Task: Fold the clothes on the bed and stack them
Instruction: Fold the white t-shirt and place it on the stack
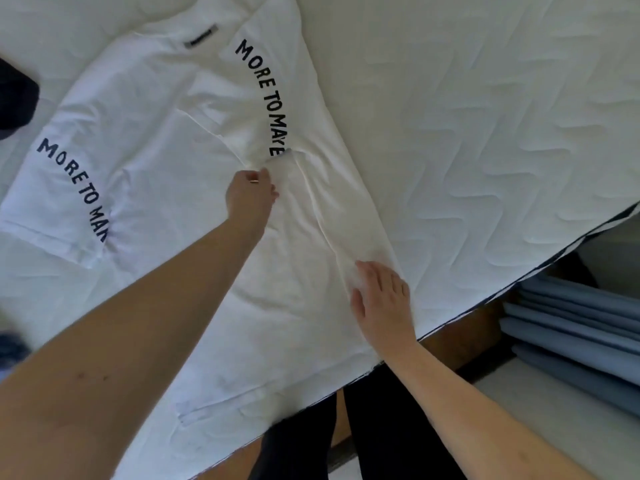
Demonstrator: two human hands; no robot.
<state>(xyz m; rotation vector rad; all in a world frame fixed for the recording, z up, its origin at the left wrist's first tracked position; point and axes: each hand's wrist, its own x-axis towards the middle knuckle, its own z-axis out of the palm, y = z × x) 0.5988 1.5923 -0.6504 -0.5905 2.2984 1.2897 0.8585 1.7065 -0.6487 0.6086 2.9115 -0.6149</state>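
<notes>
A white T-shirt [180, 140] lies spread on the bed, back side up, with dark "MORE TO MAKE" lettering on each sleeve. Its right side is folded inward, the right sleeve laid over the body. My left hand [251, 194] pinches the fabric at the end of that folded sleeve, near the shirt's middle. My right hand [382, 299] lies flat with straight fingers on the folded right edge, lower down by the bed's edge.
The white quilted mattress [485, 116] stretches to the right. A dark garment [15, 95] lies at the far left edge. Folded blue-grey fabric [581, 337] is stacked off the bed at the lower right. My dark-clad legs [363, 427] stand at the bed's edge.
</notes>
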